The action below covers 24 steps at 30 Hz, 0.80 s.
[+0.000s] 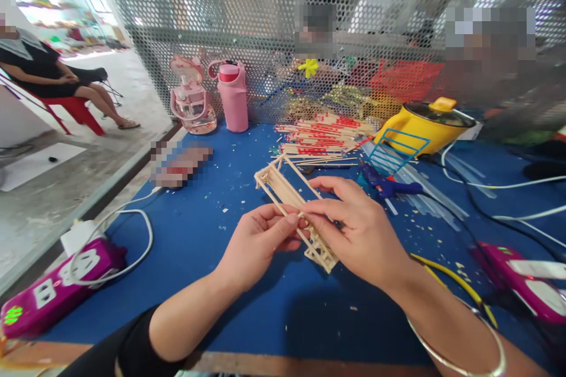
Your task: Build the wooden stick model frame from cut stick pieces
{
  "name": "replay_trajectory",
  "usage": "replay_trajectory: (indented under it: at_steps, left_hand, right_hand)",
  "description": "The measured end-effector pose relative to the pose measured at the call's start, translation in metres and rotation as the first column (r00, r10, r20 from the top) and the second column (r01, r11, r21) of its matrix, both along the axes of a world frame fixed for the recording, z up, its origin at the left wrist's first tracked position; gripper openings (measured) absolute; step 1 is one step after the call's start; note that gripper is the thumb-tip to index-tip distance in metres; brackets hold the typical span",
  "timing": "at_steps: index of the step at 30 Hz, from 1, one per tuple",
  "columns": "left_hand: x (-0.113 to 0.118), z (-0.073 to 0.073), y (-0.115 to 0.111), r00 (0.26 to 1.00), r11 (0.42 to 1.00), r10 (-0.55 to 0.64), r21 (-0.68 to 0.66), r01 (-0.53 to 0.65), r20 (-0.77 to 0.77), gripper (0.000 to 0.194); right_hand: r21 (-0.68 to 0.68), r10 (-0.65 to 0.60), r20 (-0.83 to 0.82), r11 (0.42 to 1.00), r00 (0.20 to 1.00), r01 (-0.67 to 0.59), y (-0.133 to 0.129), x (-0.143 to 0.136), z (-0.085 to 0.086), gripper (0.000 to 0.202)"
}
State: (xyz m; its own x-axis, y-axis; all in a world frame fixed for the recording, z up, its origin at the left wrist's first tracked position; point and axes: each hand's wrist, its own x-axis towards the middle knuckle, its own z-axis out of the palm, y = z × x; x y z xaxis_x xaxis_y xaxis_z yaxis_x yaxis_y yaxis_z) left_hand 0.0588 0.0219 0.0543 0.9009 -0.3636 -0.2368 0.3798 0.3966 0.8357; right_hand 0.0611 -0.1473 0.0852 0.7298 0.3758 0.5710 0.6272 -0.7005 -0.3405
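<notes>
- Your left hand [260,235] is pinching the small wooden stick frame [283,186] by its left rail, thumb against fingers.
- Your right hand [360,224] is gripping the frame's right side, its fingertips reaching close to your left thumb.
- The frame is slanting between your hands, over the blue worktop [186,235].
- A blue glue gun [389,184] is lying beyond your right hand, near clear rods [435,203].
- Red-marked sticks [325,135] are lying heaped beyond the frame.

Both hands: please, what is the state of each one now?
Left hand: closed, pinching the stick frame.
Right hand: closed, holding the same stick frame.
</notes>
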Motion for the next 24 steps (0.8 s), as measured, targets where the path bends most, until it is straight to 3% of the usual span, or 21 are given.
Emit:
replay_trajectory:
  at_steps: [6, 9, 12, 16, 19, 24]
  left_hand:
    - [0.003, 0.005, 0.002, 1.000, 0.986, 0.016, 0.166, -0.014, -0.010, 0.029]
    - [0.004, 0.006, 0.002, 0.998, 0.980, 0.050, 0.194, -0.045, -0.022, 0.030]
    - [0.004, 0.005, 0.002, 0.996, 0.979, 0.080, 0.191, -0.069, -0.047, 0.030]
    - [0.004, 0.004, 0.002, 0.996, 0.982, 0.072, 0.180, -0.061, -0.060, 0.029]
    - [0.003, 0.003, 0.002, 0.997, 0.988, 0.040, 0.152, -0.030, -0.065, 0.029]
    - [0.003, 0.002, 0.000, 0.997, 0.988, 0.019, 0.155, -0.007, -0.078, 0.029]
  right_hand:
    - [-0.042, 0.042, -0.017, 0.998, 0.999, -0.042, 0.001, -0.005, -0.004, 0.025]
    - [0.071, 0.044, -0.083, 0.997, 0.996, -0.038, 0.000, -0.006, -0.009, 0.032]
    - [0.258, -0.011, -0.230, 0.963, 0.973, 0.072, -0.002, -0.005, -0.013, 0.035]
    - [0.435, 0.128, -0.492, 0.893, 0.861, 0.116, -0.004, -0.004, -0.016, 0.037]
    - [0.493, 0.214, -0.544, 0.864, 0.811, 0.103, -0.004, -0.005, -0.015, 0.037]
    - [0.479, 0.218, -0.479, 0.877, 0.850, 0.044, -0.008, -0.003, -0.015, 0.041]
